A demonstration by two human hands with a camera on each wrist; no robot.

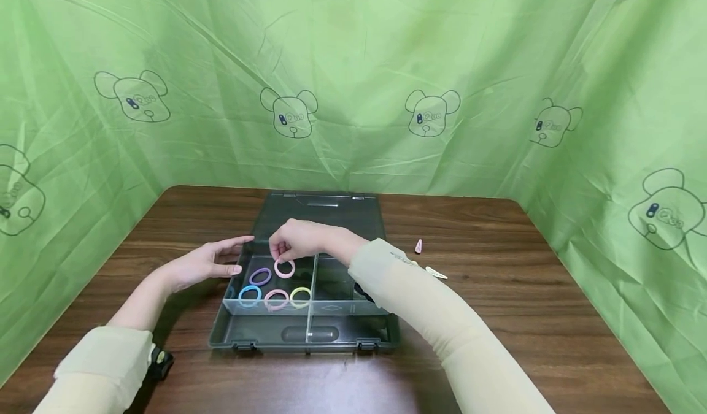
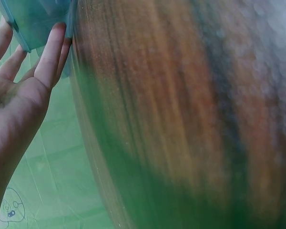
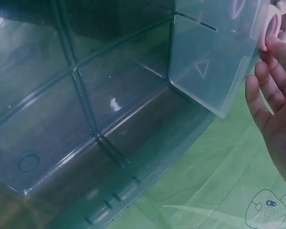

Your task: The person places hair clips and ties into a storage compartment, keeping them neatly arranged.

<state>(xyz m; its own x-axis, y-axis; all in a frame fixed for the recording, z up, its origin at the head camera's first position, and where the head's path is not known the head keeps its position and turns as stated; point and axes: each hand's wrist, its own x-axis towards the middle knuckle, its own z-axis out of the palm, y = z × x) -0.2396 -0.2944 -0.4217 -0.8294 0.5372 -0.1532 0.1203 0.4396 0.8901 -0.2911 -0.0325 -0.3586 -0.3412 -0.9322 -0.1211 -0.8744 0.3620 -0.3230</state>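
The pinched ring (image 3: 263, 30) is pale pink, round.

Head: bright, glare on tabletop (image 1: 345, 382) | left wrist: tabletop blurred | right wrist: dim, glints on box (image 3: 82, 98)

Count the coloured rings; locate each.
5: pink ring in the right hand; purple ring, blue ring, second pink ring, yellow ring in the dark translucent plastic box's larger left compartment. The right arm may hide more.

On the table (image 1: 530, 316), rings (image 1: 251, 278) lie inside the box (image 1: 259, 329), clips (image 1: 418, 246) to its right.
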